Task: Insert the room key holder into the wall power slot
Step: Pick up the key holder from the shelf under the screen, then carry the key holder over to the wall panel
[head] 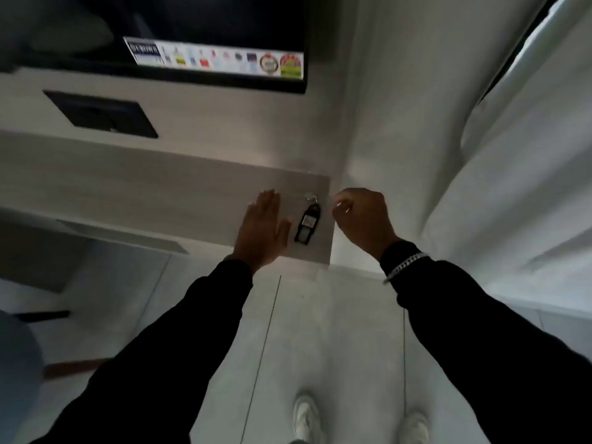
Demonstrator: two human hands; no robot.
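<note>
Item one, far left: a dark rectangular panel [101, 114] set in the pale wall above your shelf [128, 187], with a black screen [224, 27] higher up carrying a strip of coloured stickers [217, 59] along its lower edge.

Item two: your left hand [261, 230], flat and open with the fingers together, lying palm down on the right end of the shelf. It holds nothing. Black sleeve [179, 341] behind it.

Item three: the room key holder [307, 223], black with a pale label at its middle and a metal ring [311, 197] at its far end. It lies flat on the shelf, just beside your left thumb and apart from it, between your two hands.

Item four: your right hand [363, 219], fingers curled loosely inward, hovering at the shelf's right edge near the holder's ring. Whether the fingertips pinch anything is too blurred to tell. A silver chain bracelet [405, 266] sits over the black cuff.

Item five, far right: white curtain [512, 155] in folds.

Item six, below: two white shoes [307, 418] on pale floor.
</note>
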